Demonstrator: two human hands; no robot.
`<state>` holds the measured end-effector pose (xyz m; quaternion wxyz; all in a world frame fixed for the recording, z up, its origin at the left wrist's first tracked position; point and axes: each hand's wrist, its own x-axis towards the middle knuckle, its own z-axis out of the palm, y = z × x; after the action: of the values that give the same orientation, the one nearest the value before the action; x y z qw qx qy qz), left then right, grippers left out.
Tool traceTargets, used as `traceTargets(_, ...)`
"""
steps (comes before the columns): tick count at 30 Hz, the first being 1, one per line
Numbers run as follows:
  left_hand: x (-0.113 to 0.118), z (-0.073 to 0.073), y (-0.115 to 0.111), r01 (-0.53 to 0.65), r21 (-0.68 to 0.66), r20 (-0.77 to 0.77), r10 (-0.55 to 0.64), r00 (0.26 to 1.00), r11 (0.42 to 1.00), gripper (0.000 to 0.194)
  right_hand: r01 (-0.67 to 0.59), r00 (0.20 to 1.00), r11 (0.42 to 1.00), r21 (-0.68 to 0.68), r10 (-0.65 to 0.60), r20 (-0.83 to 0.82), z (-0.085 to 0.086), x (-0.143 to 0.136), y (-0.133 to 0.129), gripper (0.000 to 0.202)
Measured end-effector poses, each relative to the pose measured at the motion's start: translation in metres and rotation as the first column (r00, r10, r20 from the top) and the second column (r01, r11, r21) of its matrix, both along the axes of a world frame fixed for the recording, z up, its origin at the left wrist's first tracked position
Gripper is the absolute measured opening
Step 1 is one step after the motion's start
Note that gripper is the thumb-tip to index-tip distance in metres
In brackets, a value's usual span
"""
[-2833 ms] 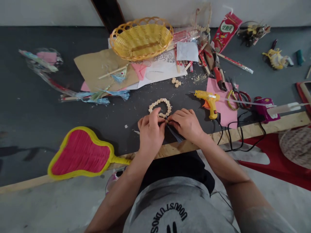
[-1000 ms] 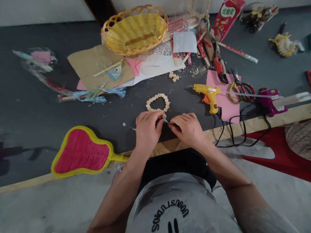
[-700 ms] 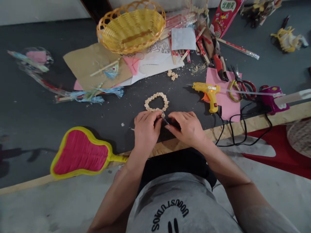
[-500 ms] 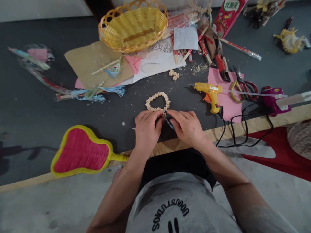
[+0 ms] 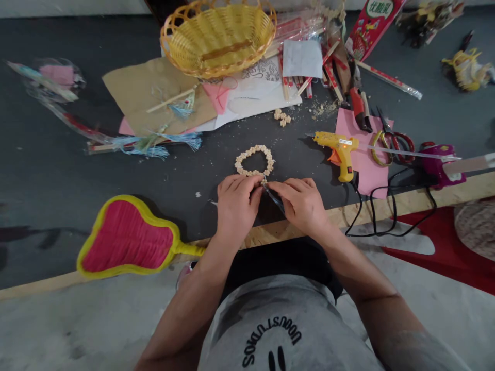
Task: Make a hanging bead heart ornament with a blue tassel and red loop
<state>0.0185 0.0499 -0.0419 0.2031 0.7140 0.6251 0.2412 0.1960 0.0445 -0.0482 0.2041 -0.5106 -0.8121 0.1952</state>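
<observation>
A ring of small pale beige pieces (image 5: 254, 149), shaped a little like a heart, lies on the dark tabletop just beyond my hands. My left hand (image 5: 237, 201) has its thumb and fingers pinched at the ring's near end, where a small pale bit shows at the fingertips. Opposite it, my right hand (image 5: 303, 203) is closed on a light-blue tassel (image 5: 274, 198) whose strands hang toward the table's front edge. The fingertips of both hands nearly meet, and the exact joint between tassel and ring is partly hidden.
To the left lies a pink fan with yellow edging (image 5: 129, 237). A yellow glue gun (image 5: 340, 149), scissors (image 5: 390, 141) and pliers (image 5: 359, 105) are on the right, with a black cord (image 5: 373, 206) over the edge. A yellow basket (image 5: 220, 44) stands at the back.
My right hand has shifted slightly right, and more of the blue tassel shows between my hands. The left hand keeps its pinch. The whole view has moved a little.
</observation>
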Motion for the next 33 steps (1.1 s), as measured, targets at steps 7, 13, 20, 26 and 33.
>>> traceTargets(7, -0.0001, -0.0006, 0.0003, 0.002, 0.0, -0.002, -0.002, 1.0, 1.0, 0.02, 0.009, 1.0, 1.0, -0.008, -0.009, 0.01, -0.0007, -0.0003, -0.0001, 0.042)
traceTargets(13, 0.0001, -0.0019, -0.0003, -0.004, 0.019, 0.006, 0.004, 1.0, 1.0, 0.02, 0.007, 1.0, 1.0, 0.005, -0.007, 0.008, -0.0011, -0.0004, -0.0001, 0.042)
traceTargets(20, 0.0004, -0.0017, 0.0002, -0.001, 0.003, -0.002, 0.001, 1.0, 1.0, 0.02, 0.0, 1.0, 1.0, 0.0, 0.0, 0.019, 0.0002, -0.0008, -0.0004, 0.027)
traceTargets(26, 0.0003, -0.0016, -0.0003, 0.006, 0.019, -0.019, -0.005, 1.0, 1.0, 0.02, 0.004, 0.998, 0.998, 0.064, -0.008, 0.063, -0.0027, -0.0032, -0.0004, 0.021)
traceTargets(33, -0.0003, -0.0025, -0.0003, 0.01, 0.032, -0.017, -0.009, 1.0, 0.999, 0.019, 0.024, 1.0, 0.997, 0.077, -0.024, 0.001, -0.0022, -0.0025, -0.0002, 0.018)
